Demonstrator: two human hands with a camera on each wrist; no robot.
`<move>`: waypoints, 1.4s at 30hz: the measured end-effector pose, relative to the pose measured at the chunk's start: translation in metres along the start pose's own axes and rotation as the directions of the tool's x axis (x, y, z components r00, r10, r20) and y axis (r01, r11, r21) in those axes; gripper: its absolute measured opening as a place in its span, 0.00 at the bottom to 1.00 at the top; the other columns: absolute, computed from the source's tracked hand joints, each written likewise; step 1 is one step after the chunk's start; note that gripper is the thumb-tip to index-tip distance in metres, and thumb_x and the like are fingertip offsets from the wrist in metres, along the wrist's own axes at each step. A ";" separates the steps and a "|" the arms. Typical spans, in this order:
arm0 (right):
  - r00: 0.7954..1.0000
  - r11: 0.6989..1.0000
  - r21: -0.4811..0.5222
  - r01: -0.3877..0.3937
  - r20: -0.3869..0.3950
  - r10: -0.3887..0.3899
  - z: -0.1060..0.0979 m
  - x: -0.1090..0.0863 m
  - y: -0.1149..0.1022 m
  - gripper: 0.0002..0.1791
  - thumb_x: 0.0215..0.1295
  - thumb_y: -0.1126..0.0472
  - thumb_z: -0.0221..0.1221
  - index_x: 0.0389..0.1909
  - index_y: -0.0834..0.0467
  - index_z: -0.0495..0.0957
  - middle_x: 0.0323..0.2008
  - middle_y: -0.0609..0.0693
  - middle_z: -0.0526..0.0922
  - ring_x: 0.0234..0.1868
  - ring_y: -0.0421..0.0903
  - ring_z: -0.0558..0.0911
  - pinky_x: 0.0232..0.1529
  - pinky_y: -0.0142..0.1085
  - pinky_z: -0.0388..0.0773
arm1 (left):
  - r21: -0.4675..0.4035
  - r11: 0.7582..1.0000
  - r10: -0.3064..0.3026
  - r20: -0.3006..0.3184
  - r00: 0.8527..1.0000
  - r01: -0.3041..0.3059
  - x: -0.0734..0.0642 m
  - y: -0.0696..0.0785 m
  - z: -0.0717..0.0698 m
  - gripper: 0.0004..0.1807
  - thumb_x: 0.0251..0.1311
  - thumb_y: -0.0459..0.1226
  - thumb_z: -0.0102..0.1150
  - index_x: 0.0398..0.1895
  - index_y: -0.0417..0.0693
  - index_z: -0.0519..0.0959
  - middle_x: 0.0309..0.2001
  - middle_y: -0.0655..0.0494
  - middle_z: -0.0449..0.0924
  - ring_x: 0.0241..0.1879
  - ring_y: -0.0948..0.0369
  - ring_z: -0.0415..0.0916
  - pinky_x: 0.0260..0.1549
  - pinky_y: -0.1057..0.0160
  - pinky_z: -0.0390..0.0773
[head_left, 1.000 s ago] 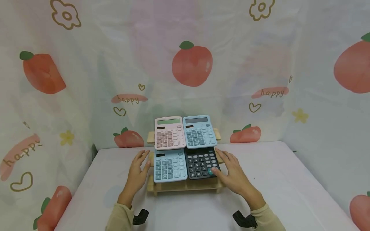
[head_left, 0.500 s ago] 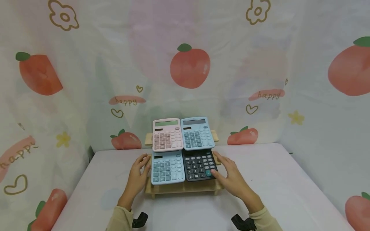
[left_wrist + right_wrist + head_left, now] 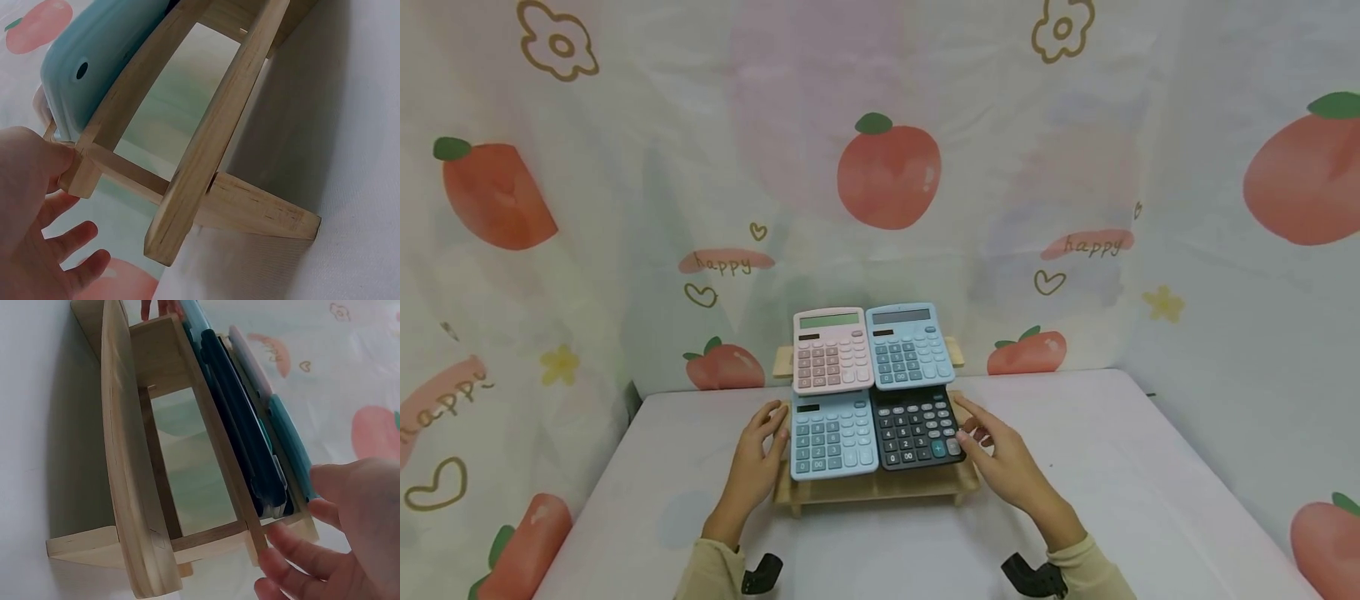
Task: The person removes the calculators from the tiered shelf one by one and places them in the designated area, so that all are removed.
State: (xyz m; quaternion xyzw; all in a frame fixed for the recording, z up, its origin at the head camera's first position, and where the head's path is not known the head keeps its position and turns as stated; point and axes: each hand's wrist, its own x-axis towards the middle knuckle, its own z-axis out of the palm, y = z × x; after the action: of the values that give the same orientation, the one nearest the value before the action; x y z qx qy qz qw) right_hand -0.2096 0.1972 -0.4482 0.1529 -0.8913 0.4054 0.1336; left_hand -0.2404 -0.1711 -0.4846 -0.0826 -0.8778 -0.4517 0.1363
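A wooden rack (image 3: 880,490) holds calculators in two tilted rows. The upper row has a pink calculator (image 3: 832,350) and a light blue calculator (image 3: 910,342) side by side. Below them lean another light blue calculator (image 3: 833,437) and a black calculator (image 3: 917,427). My left hand (image 3: 751,462) is at the rack's left end, its fingertips at a slat end (image 3: 80,178) in the left wrist view. At the other end, my right hand (image 3: 1011,467) has its thumb by the black calculator's right edge; in the right wrist view its fingers (image 3: 300,547) reach the rack's end.
The rack stands on short legs on a white-covered table (image 3: 880,550). A fruit-print curtain (image 3: 1000,167) hangs close behind and along both sides. A black strap-like piece shows at each wrist, the right one (image 3: 1030,575) near the sleeve.
My right thumb has drawn back from the black calculator's lower right keys to its edge, and the right fingers have bent a little. The left hand keeps its place at the rack.
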 end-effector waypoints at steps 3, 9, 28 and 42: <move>0.999 0.996 0.082 -0.032 0.045 0.029 0.001 0.000 0.003 0.28 0.74 0.61 0.57 0.73 0.57 0.67 0.43 0.55 0.87 0.37 0.39 0.82 0.39 0.32 0.78 | -0.001 1.000 -0.007 0.005 1.000 0.007 -0.001 0.001 -0.001 0.25 0.76 0.36 0.49 0.72 0.36 0.68 0.76 0.43 0.62 0.73 0.39 0.62 0.71 0.35 0.60; 0.990 0.952 0.297 -0.074 0.138 0.034 0.004 0.002 0.015 0.28 0.78 0.65 0.50 0.76 0.59 0.61 0.56 0.69 0.82 0.44 0.42 0.85 0.38 0.35 0.84 | -0.012 1.000 -0.001 0.004 1.000 0.001 -0.001 0.002 -0.001 0.25 0.76 0.35 0.50 0.72 0.36 0.68 0.76 0.42 0.62 0.73 0.39 0.62 0.71 0.35 0.60; 0.920 0.745 0.579 -0.332 0.374 0.119 0.002 0.005 0.032 0.34 0.81 0.57 0.48 0.81 0.56 0.49 0.58 0.52 0.83 0.43 0.36 0.84 0.44 0.31 0.82 | -0.020 1.000 0.016 -0.009 1.000 -0.017 -0.001 0.001 0.000 0.24 0.76 0.35 0.50 0.71 0.35 0.68 0.75 0.41 0.63 0.72 0.38 0.64 0.70 0.35 0.62; 0.901 0.620 0.697 -0.361 0.433 0.038 -0.015 0.005 0.038 0.36 0.80 0.58 0.50 0.80 0.62 0.47 0.58 0.41 0.82 0.51 0.40 0.87 0.50 0.37 0.85 | -0.010 1.000 0.024 -0.016 1.000 -0.024 0.000 -0.001 0.001 0.24 0.76 0.35 0.50 0.71 0.35 0.69 0.75 0.41 0.63 0.71 0.38 0.65 0.69 0.36 0.65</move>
State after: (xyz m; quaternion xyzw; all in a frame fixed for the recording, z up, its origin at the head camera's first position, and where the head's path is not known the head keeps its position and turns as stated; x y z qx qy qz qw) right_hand -0.2266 0.2318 -0.4629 0.1675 -0.6560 0.7174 -0.1639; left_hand -0.2407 -0.1705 -0.4862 -0.0902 -0.8734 -0.4551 0.1482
